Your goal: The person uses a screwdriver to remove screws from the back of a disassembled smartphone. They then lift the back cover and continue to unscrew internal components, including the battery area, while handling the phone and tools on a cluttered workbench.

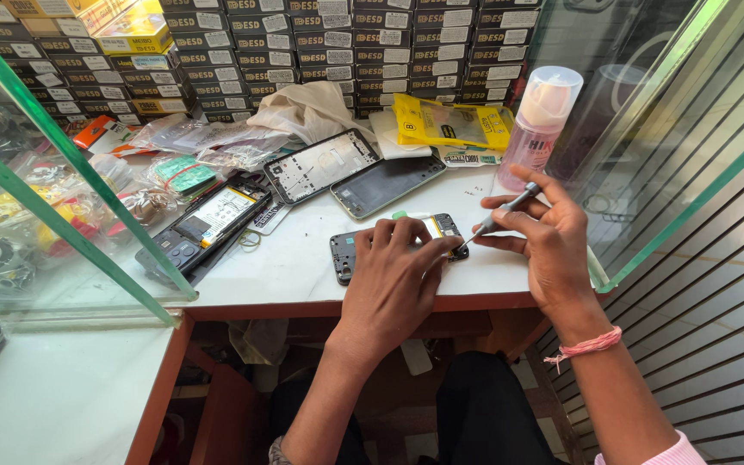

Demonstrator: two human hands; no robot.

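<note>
Free room and obstacles about the grip, where the right hand (pixel 544 245) sets a screwdriver (pixel 497 215) to the opened phone (pixel 350 250) pinned by the left hand (pixel 398 275). Left of the grip, bare white tabletop (pixel 290 254) allows passage as far as a second opened phone (pixel 204 224). Beyond the grip lie a dark back cover (pixel 387 185) and a phone frame (pixel 320 165). Just beyond the right hand stands a pink spray bottle (pixel 537 129); a green-edged glass panel (pixel 691 181) closes the right side.
</note>
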